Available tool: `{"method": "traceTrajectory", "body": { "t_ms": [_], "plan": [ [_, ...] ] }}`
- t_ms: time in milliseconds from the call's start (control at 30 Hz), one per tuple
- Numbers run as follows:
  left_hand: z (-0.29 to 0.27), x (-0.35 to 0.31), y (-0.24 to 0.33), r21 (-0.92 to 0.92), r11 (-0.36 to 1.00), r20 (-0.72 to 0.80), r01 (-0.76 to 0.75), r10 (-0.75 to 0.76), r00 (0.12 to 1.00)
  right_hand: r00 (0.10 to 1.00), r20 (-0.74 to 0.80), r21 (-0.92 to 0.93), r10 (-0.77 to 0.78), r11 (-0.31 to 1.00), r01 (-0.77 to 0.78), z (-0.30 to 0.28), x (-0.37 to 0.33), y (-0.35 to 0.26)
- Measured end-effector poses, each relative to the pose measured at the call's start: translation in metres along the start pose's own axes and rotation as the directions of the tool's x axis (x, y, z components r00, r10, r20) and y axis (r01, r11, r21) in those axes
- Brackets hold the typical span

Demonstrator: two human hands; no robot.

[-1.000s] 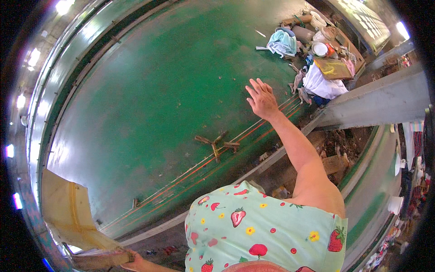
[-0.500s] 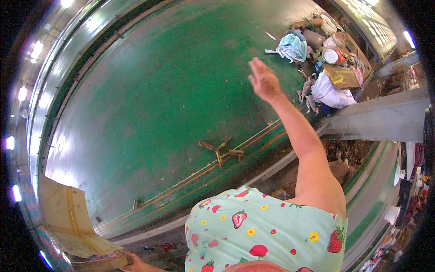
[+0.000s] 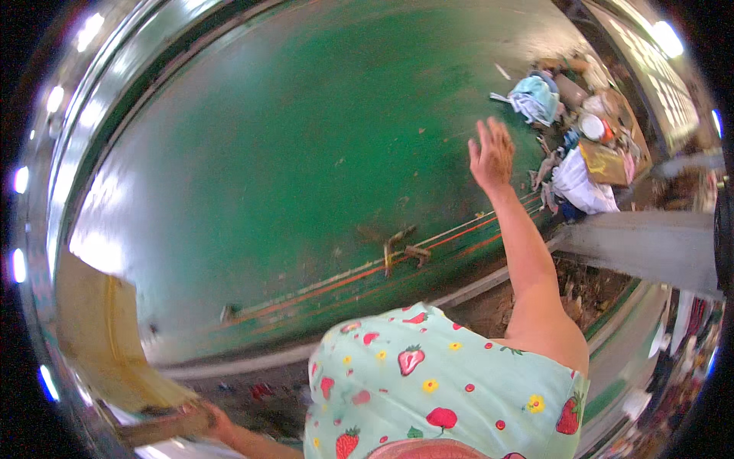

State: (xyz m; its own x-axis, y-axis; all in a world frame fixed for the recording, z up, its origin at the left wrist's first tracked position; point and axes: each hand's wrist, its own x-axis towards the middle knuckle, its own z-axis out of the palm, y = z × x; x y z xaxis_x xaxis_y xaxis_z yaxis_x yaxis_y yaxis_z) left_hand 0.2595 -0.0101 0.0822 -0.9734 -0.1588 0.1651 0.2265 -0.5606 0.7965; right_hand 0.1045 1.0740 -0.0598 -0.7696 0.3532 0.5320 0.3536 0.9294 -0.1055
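Observation:
Above the green conveyor belt (image 3: 306, 153), my right hand (image 3: 493, 157) is raised with its fingers spread, holding nothing. It is nearest to a light-blue cloth (image 3: 535, 99) and some grey rags (image 3: 544, 170) on the belt's right side. Low at the left, my left hand (image 3: 210, 421) grips the edge of a folded piece of cardboard (image 3: 99, 321) with a yellow tape strip. Most of those fingers are hidden behind the cardboard's edge.
A heap at the right holds a white bag (image 3: 585, 183), a flat brown piece (image 3: 604, 162) and a white-topped container (image 3: 592, 126). Brown broken pieces (image 3: 390, 249) lie near the belt's near edge. A grey metal beam (image 3: 642, 241) juts in at the right.
My right hand has swung right and its fingers have spread wider. The left hand keeps its grip on the cardboard. The whole view has shifted, moving the heap right and downward in the picture.

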Motion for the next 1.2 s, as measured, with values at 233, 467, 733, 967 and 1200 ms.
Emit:
{"method": "traceTrajectory", "body": {
  "t_ms": [233,467,733,967,1200],
  "plan": [
    [0.034,0.001,0.006,0.022,0.965,-0.285,-0.262,0.257,0.923,0.933,0.19,0.707,-0.306,0.702,0.086,-0.063,-0.126,-0.127],
    [0.105,-0.049,0.042,0.498,0.801,-0.709,-0.333,0.597,0.375,0.832,0.294,0.503,-0.47,0.817,0.283,-0.121,-0.152,-0.207],
    [-0.009,-0.107,0.05,0.328,0.807,-0.796,-0.491,0.516,0.316,0.659,0.339,0.276,-0.671,0.741,0.613,-0.105,-0.127,-0.223],
    [-0.059,-0.112,0.083,0.354,0.784,-0.863,-0.51,0.484,0.146,0.543,0.488,0.428,-0.684,0.729,0.534,-0.075,-0.103,-0.26],
    [-0.134,-0.127,0.156,0.314,0.632,-0.884,-0.708,0.466,0.025,0.864,0.196,0.562,-0.464,0.775,0.288,-0.051,-0.114,-0.41]
  ]
}}
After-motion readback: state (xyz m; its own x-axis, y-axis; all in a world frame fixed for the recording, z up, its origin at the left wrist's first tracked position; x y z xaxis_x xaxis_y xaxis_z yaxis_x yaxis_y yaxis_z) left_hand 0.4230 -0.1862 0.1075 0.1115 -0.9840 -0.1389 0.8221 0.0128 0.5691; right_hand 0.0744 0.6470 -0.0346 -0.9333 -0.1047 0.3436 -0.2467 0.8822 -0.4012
